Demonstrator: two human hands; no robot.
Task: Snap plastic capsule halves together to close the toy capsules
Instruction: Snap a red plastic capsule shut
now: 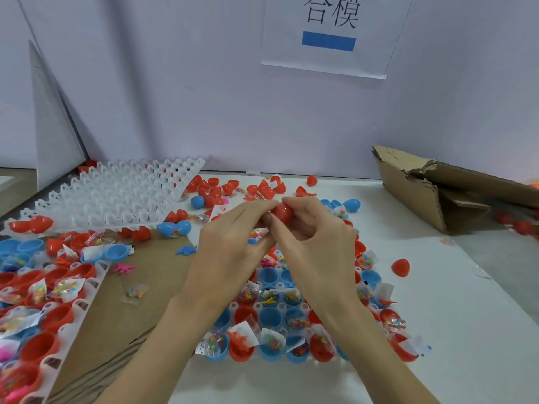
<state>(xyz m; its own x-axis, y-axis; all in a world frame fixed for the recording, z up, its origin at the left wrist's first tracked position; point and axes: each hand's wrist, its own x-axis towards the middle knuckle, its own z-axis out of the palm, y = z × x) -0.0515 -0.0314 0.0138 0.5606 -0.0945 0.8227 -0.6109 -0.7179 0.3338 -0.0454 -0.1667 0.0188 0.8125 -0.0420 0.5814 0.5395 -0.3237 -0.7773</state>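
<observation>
Red capsule [281,212] held above white tray [280,285] of filled halves, pinched between both hands. Left hand [233,243] fingers curled on its left side; right hand [318,243] thumb and fingers wrapped round its right.

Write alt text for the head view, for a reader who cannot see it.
Both hands, left hand and right hand, grip one red capsule above a tray of open red and blue halves holding small toy packets. An empty white tray and torn cardboard lie behind.
</observation>
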